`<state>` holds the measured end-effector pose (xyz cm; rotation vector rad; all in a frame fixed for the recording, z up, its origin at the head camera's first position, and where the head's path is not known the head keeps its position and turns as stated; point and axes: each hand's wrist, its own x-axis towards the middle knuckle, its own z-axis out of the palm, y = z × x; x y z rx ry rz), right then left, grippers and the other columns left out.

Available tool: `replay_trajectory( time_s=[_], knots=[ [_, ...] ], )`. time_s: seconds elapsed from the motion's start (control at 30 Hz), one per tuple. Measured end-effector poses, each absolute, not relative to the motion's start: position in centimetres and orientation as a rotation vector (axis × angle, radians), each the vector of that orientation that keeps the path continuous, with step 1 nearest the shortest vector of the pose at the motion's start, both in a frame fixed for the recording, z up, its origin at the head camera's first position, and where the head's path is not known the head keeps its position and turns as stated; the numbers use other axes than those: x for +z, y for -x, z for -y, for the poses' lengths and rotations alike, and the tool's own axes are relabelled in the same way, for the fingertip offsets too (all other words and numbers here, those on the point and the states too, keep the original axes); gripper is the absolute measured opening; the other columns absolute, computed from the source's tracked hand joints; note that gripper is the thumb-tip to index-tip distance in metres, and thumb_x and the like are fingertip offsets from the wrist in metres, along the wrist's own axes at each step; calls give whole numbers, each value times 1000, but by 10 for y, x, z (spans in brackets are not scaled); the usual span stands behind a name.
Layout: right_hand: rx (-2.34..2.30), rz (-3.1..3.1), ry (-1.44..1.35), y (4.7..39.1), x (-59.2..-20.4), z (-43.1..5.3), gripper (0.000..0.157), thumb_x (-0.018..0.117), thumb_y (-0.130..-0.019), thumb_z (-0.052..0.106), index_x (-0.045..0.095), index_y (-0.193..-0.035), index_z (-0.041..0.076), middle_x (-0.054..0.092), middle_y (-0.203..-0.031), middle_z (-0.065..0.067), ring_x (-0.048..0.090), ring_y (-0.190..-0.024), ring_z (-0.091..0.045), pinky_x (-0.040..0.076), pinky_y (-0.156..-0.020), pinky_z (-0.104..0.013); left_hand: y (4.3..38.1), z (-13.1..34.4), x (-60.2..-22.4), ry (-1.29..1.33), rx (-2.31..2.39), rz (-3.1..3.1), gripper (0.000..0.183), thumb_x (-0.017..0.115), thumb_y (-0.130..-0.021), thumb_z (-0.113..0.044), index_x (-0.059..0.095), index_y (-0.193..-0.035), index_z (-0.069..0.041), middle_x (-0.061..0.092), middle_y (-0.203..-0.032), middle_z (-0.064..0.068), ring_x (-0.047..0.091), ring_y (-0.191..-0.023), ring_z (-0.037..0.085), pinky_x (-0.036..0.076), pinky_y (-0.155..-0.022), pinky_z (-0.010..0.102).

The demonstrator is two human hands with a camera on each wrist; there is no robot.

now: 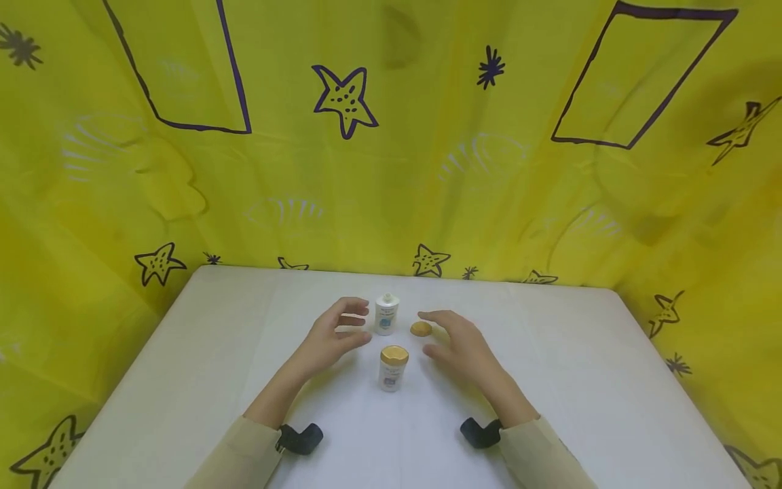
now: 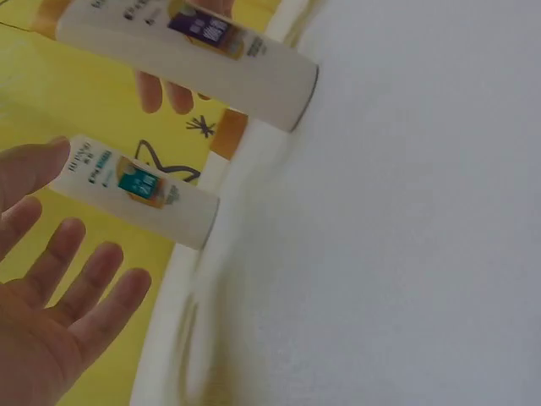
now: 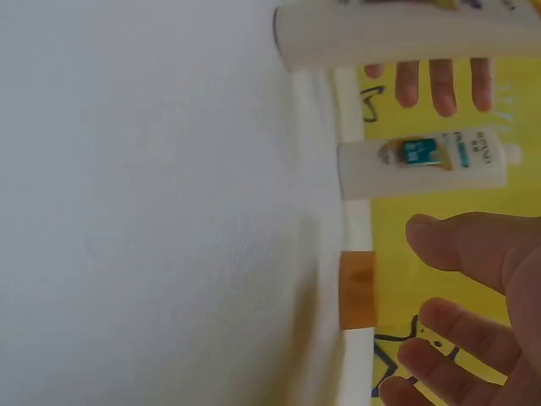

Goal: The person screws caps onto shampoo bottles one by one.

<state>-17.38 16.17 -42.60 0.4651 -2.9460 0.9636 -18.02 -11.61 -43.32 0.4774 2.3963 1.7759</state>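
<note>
A white shampoo bottle (image 1: 386,316) with a teal label stands upright on the table, its cap off and its narrow neck showing. Just left of it my left hand (image 1: 334,339) hovers with spread, relaxed fingers and holds nothing. The loose gold cap (image 1: 421,329) lies on the table to the bottle's right. Close beside that cap, my right hand (image 1: 459,343) is held with fingers apart, also holding nothing. Nearer to me, between both hands, stands a second white bottle (image 1: 392,373) with a purple label and its gold cap (image 1: 394,354) on.
A white cloth covers the table (image 1: 550,380). Behind and to both sides hangs a yellow curtain (image 1: 403,176) with drawn starfish and shells. Dark straps with camera mounts (image 1: 301,439) sit on both wrists.
</note>
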Motion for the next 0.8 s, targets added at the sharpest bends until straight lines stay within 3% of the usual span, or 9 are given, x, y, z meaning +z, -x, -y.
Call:
replay_trajectory(
  time_s=[0.1,0.33,0.6,0.8],
  knots=[
    [910,3006,-426,182,-428,-159,57,78,-87,21,56,-139,27,57,-142,1,48,-136,-26,37,-112,-52,189,112,-437,-424,1764,-2413,62,76,-89,-16,45,-144,-15,54,-140,12,54,-127,35,49,-102,49],
    [901,3048,-401,197,-433,-152,58,79,-86,19,57,-140,25,60,-137,-3,56,-125,-27,43,-106,-52,203,100,-446,-334,1736,-2380,67,79,-87,-18,45,-144,-23,54,-143,9,54,-129,34,48,-102,50],
    [876,3071,-356,207,-441,-146,53,79,-84,16,62,-134,26,66,-124,0,60,-106,-19,49,-97,-43,210,89,-455,-352,1711,-2416,61,78,-88,-20,47,-141,-22,57,-137,9,58,-125,33,50,-100,47],
    [848,3047,-378,213,-447,-143,36,79,-85,14,72,-119,21,68,-113,2,60,-102,-17,49,-96,-41,212,84,-461,-387,1720,-2449,47,74,-91,-19,52,-133,-16,61,-130,9,62,-118,32,52,-97,45]
  ],
)
